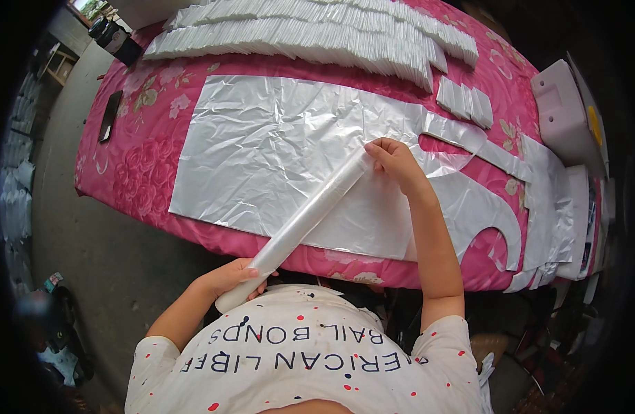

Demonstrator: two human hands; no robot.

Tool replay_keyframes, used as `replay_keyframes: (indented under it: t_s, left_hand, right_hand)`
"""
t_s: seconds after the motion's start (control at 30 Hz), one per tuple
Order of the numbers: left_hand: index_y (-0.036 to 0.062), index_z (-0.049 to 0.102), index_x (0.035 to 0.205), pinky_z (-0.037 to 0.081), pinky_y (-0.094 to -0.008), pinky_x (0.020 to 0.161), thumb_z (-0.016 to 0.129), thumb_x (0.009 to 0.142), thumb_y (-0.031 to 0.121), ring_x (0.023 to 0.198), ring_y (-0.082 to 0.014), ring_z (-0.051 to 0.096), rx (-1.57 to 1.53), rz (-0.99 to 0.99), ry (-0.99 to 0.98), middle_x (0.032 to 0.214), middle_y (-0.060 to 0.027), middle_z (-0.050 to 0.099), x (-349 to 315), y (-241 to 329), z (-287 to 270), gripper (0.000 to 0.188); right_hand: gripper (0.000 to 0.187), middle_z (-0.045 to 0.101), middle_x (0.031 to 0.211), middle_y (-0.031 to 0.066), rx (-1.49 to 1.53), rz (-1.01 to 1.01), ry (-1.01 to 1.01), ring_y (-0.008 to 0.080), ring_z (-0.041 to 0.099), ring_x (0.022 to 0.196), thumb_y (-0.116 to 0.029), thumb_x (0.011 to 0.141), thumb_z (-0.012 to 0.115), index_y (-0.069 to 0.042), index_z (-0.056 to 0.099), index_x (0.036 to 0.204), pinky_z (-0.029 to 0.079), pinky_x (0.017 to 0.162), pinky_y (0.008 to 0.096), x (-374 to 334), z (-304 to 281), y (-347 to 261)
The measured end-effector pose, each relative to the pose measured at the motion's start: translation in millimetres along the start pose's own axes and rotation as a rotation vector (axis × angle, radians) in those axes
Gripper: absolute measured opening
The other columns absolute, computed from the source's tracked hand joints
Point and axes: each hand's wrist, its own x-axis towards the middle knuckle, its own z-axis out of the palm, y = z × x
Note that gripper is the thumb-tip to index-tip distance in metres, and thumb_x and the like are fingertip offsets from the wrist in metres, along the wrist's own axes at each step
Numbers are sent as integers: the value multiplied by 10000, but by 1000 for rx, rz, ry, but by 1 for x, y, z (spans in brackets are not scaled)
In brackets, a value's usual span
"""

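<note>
A long, narrow band of folded white plastic sheet point(310, 210) runs slantwise from my body up over the table. My left hand point(238, 277) is wrapped round its lower end, close to my shirt at the table's front edge. At the upper end, my right hand point(393, 160) pinches the plastic between thumb and fingers. Beneath it lies a thin, crinkled, silvery-white plastic sheet point(262, 138), spread flat with curved cut-outs and strips at its right end. Whether the band is joined to that sheet cannot be made out.
Long rows of folded white plastic packets point(296, 40) line the table's back. A small packet group point(463, 101) sits right of them. The pink floral tablecloth point(148, 169) carries a phone point(110, 116) and a dark jar point(114, 40) at left. White boxes point(569, 114) stand at right.
</note>
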Motion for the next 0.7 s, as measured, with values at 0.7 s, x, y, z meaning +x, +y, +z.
replay_keyframes:
  t_s: [0.7]
  left_hand:
    - [14,552,1154,439,-294,870,725,746,180,966,-138,557,457,-292,-78,1037,-55,618,-71,2,-66,474]
  right_hand:
    - [158,524,645,-48,-26,-167,477,29,433,483,-169,867,611,-44,593,772,358,439,177,7,-163,53]
